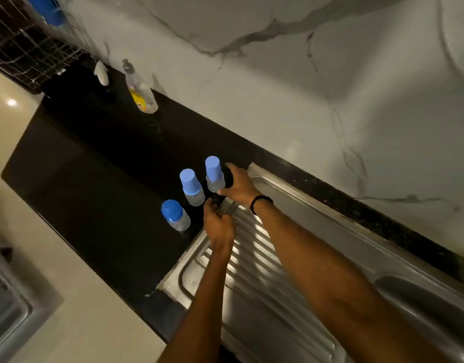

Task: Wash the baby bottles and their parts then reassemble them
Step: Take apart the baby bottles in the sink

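Observation:
Three clear baby bottles with blue caps stand upright in a row on the black counter (94, 192): the far bottle (214, 176), the middle bottle (191, 187) and the near bottle (174, 214). My right hand (238, 186) is spread just right of the far bottle, with the thumb tip at its base and the fingers behind it, not closed round it. My left hand (219, 225) hovers over the corner of the steel drainboard (264, 271), right of the middle bottle, with loosely curled fingers that hold nothing.
The ribbed drainboard runs to the sink basin (422, 297) at the lower right. A dish soap bottle (140, 90) and a small white object (101, 72) stand by the marble wall. A wire rack (29, 53) fills the top left corner.

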A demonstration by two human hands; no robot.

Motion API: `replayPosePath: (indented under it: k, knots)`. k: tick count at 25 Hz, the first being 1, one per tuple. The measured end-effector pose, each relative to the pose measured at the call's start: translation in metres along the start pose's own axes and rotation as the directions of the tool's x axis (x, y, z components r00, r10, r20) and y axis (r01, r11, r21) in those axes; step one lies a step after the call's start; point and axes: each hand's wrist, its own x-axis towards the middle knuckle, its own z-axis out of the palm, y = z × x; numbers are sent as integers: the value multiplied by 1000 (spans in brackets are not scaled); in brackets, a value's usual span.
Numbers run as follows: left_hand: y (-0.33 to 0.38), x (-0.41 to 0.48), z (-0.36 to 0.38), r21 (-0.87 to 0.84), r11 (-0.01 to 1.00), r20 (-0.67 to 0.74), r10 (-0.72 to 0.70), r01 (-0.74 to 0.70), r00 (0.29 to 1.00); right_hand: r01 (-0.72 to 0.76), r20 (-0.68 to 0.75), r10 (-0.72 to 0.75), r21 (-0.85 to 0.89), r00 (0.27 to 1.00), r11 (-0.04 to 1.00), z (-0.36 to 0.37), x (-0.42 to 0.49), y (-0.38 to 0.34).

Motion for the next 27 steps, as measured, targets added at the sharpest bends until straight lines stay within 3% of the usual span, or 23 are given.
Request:
replayPosePath:
  k: [3, 6, 14, 18, 21, 24, 27]
  knots:
    - [-5, 14, 6, 4, 1000, -23, -18, 18, 1000, 39, 68, -38, -28, 997, 999, 5, 17, -2]
    - [-16, 22, 10, 3, 999, -35, -51, 51, 998, 80, 30, -80, -3, 996, 997, 12, 23, 2]
    - [-14, -1, 16, -61, 998, -100, -16, 10, 995, 22, -32, -14, 248, 999, 969, -5, -35, 27]
    - [-14, -38, 15, -38, 992, 90, 122, -119, 988, -80, -42, 98, 313, 994, 946, -32, -103, 61]
    - [-28, -65, 29, 63, 980, 432, 143, -188, 890, -133, -25, 148, 317, 989, 939, -54, -173, 88]
    - [-38, -106, 51, 183, 934, 594, 145, -308, 792, -145, 0, 162, 442, 987, 885, -69, -244, 110]
    - [-46, -154, 60, 157, 864, 784, 185, -478, 592, -169, 24, 193, 596, 981, 785, -84, -313, 132]
